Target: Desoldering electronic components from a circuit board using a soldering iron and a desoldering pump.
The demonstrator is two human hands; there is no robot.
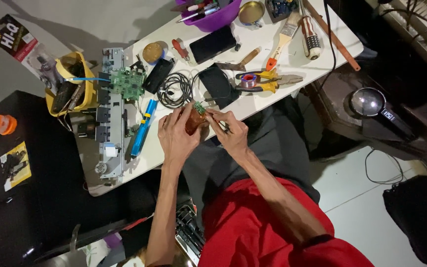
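My left hand wraps around a small reddish-brown object with a tiny green circuit board on its top end. My right hand pinches that same end from the right and holds a thin dark tool between its fingers. Both hands meet just above the near edge of a white table, over my lap. A coil of black cable lies right behind the hands.
On the table lie a blue tool, a green circuit board, a long grey metal assembly, yellow-handled pliers, a paintbrush, a dark phone and a purple bowl. A yellow container sits left.
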